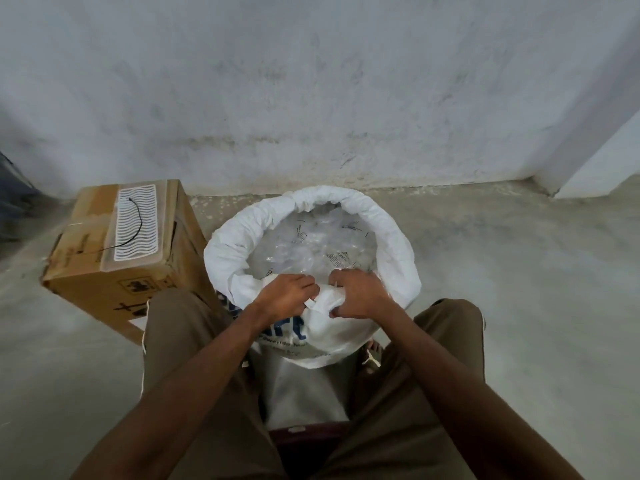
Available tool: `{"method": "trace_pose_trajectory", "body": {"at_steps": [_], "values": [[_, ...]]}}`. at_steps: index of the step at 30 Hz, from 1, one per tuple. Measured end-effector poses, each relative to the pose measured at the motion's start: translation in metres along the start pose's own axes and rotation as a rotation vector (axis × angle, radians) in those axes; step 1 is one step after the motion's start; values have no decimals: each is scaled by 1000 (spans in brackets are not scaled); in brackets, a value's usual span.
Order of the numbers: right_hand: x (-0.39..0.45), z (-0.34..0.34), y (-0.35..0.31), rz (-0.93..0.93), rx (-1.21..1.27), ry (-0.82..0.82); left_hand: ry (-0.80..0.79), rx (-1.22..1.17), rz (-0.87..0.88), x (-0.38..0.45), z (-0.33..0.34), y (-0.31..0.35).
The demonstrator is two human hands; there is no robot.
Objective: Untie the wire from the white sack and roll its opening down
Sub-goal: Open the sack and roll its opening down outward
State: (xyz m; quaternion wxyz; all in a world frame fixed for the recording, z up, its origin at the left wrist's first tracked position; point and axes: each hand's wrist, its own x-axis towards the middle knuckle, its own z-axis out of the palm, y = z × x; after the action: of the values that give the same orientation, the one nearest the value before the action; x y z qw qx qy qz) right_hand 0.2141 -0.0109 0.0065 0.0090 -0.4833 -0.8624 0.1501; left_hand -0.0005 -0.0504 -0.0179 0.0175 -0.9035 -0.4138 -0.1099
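Grey concrete floor (502, 289), dusty, with a stained, scuffed white wall (311, 81) behind. A corner of the wall on the far right.

White sack (391, 237) standing on the floor between the person's knees, close to the wall. Mouth wide open, rim rolled down into a fat ring all the way round. Blue letters on the near side, partly hidden. Inside, a heap of clear plastic bags (311, 244) with small black print.

Left hand (285, 294) curled tight on the near rim of the sack, fingers folded over the white cloth. Right hand (358, 292) just beside it, also curled round a bunch of the same rim. Both hands touching the sack, nearly touching each other.

Brown cardboard box (114, 251) on the floor to the left of the sack, just beside it, tilted a bit. White wavy-lined label (136, 223) on its top, and a thin black wire (136, 220) lying bent across that label, well apart from the sack.

Brown trousers (194, 358) on both legs, either side of the sack. A dark red seat edge (311, 434) low down between the legs.
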Motion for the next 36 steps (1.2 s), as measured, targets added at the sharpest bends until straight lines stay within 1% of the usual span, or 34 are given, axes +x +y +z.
{"method": "trace_pose_trajectory", "body": {"at_steps": [2,3,5,7,8,11,12,13,16,17,20,21,22,26,28,29,31,32,33,34,35,36], "values": [[2,7,-5,0,-67,62,19,-11,45,-4,4,2],[2,11,-9,-1,-100,82,11,-58,16,-6,4,2],[2,17,-14,-8,-155,112,-8,-188,-119,-12,1,0],[1,18,-17,-9,-211,116,-20,-236,-267,-20,-2,-3],[1,19,-18,-16,-238,114,-54,-228,-332,-23,-3,-6],[-3,22,-19,-67,-276,105,-285,-173,-483,-26,-8,-13],[-3,23,-19,-79,-273,93,-326,-145,-501,-25,-9,-14],[-2,24,-18,-88,-268,77,-333,-116,-504,-24,-9,-14],[3,19,-12,-74,-213,-11,-292,-73,-460,-19,-3,-10],[5,16,-11,-69,-164,-39,-280,-65,-450,-19,-2,-8],[7,11,-16,-38,82,-83,-236,34,-437,-24,10,-4],[7,12,-19,-38,107,-92,-225,84,-426,-27,14,-3],[6,15,-23,-49,84,-86,-207,130,-396,-31,20,-1],[4,40,-36,-84,-60,-22,-53,269,-182,-46,41,7],[4,51,-41,-103,-119,-10,-69,239,-161,-46,39,6],[4,55,-42,-113,-149,6,-123,195,-188,-45,35,7],[3,60,-41,-103,-207,38,-231,21,-276,-41,26,7],[2,62,-40,-94,-222,50,-232,-86,-331,-41,25,8],[-1,66,-39,-83,-225,50,-202,-192,-384,-43,24,12],[-4,69,-39,-73,-218,56,-130,-285,-452,-46,23,18],[-5,74,-41,-77,-214,80,-4,-350,-551,-50,24,29],[-6,78,-42,-73,-201,97,172,-377,-695,-52,26,41]]}}
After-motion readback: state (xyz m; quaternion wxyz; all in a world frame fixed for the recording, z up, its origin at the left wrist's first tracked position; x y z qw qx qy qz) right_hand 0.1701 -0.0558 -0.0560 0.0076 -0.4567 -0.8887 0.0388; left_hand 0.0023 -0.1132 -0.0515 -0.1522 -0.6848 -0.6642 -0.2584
